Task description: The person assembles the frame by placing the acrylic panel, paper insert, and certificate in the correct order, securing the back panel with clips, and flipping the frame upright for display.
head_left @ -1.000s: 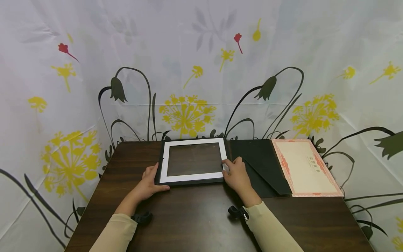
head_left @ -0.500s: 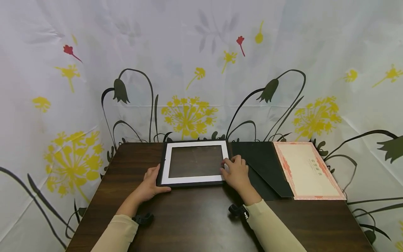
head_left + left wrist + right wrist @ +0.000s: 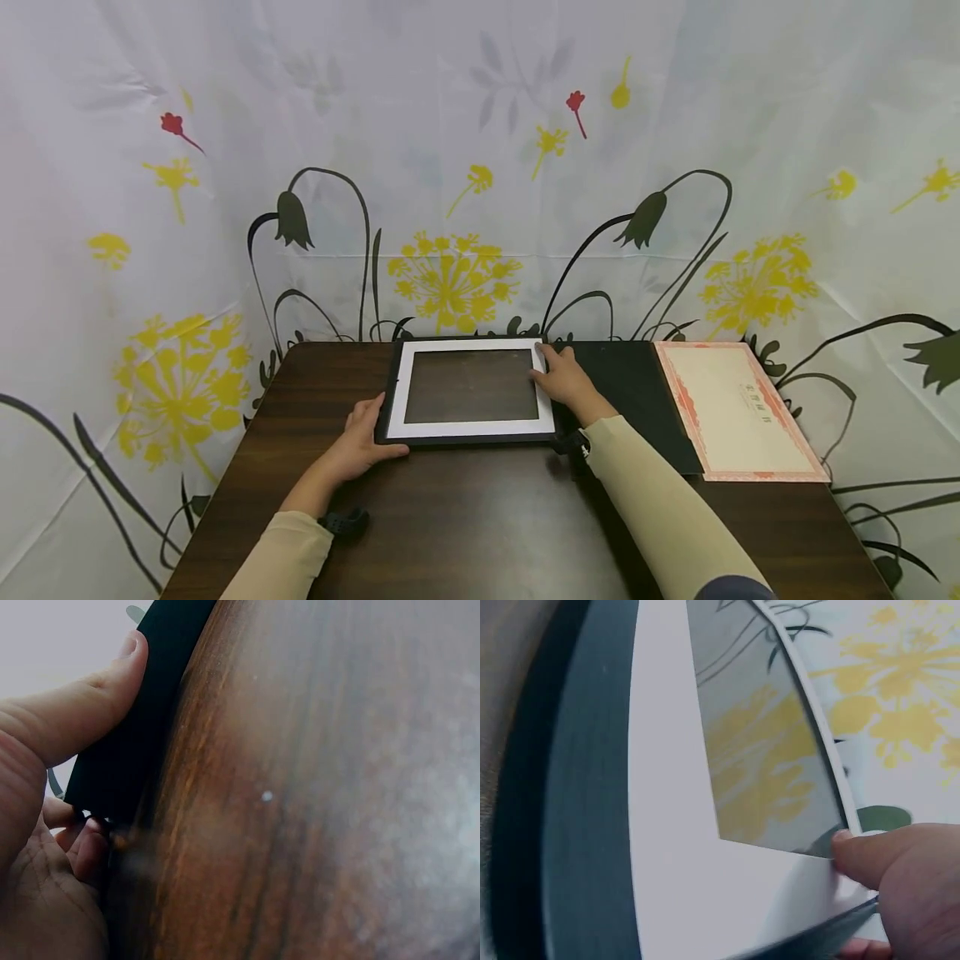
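A black picture frame (image 3: 468,443) with a white mat and a transparent pane (image 3: 472,386) lies at the far middle of the table. My left hand (image 3: 362,442) holds its near left corner, thumb along the front edge and fingers along the left side. In the left wrist view the thumb (image 3: 112,682) lies against the black edge. My right hand (image 3: 567,383) grips the right side near the far corner. From the right wrist, a fingertip (image 3: 847,851) presses the white mat (image 3: 671,825), and other fingers show below the rim.
A black backing board (image 3: 615,367) lies right of the frame, partly behind the right forearm. Beyond it is a cream certificate (image 3: 750,417) with a red border. The brown table (image 3: 480,525) meets a flower-printed curtain (image 3: 465,167) at its far edge.
My right hand has slid from the lower part of the frame's right side up to near its far corner. The left hand has kept its hold at the near left corner.
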### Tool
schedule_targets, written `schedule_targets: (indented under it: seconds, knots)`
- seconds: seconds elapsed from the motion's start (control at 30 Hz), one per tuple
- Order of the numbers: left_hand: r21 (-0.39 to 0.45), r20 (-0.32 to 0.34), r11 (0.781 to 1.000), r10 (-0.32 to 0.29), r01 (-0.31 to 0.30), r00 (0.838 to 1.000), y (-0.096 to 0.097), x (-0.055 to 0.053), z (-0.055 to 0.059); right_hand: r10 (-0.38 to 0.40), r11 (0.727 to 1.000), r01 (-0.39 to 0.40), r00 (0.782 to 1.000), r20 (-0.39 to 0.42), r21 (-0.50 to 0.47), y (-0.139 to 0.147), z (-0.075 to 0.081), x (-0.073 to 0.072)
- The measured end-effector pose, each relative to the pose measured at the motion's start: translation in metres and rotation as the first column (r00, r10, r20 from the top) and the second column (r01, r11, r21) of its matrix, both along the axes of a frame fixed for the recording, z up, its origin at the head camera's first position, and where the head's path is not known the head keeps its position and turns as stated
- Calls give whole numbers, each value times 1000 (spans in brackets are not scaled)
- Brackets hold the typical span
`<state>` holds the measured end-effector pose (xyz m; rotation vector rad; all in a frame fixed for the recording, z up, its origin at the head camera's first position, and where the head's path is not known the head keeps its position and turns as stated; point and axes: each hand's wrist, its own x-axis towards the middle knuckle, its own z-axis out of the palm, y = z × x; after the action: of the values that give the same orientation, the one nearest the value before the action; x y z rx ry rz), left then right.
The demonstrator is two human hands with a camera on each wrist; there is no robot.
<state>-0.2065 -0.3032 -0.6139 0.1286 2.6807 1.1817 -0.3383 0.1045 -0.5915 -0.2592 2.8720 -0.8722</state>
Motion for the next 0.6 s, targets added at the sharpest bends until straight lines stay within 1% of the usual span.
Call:
schedule_targets:
  seconds: [0.17, 0.27, 0.43, 0.6]
  knots:
    - [4, 25, 1000, -3, 3, 1000, 1, 1, -3, -21, 999, 19, 999, 39, 46, -5, -3, -4]
    - [0, 23, 1000, -5, 5, 1000, 1, 2, -3, -29, 998, 27, 999, 44, 61, -7, -3, -5]
    - [3, 11, 1000, 2, -2, 1000, 0, 0, -1, -12, 997, 9, 999, 39, 72, -8, 0, -7]
    - [-1, -5, 1000, 3, -3, 1000, -2, 0, -2, 8, 997, -13, 998, 66, 75, -8, 9, -11]
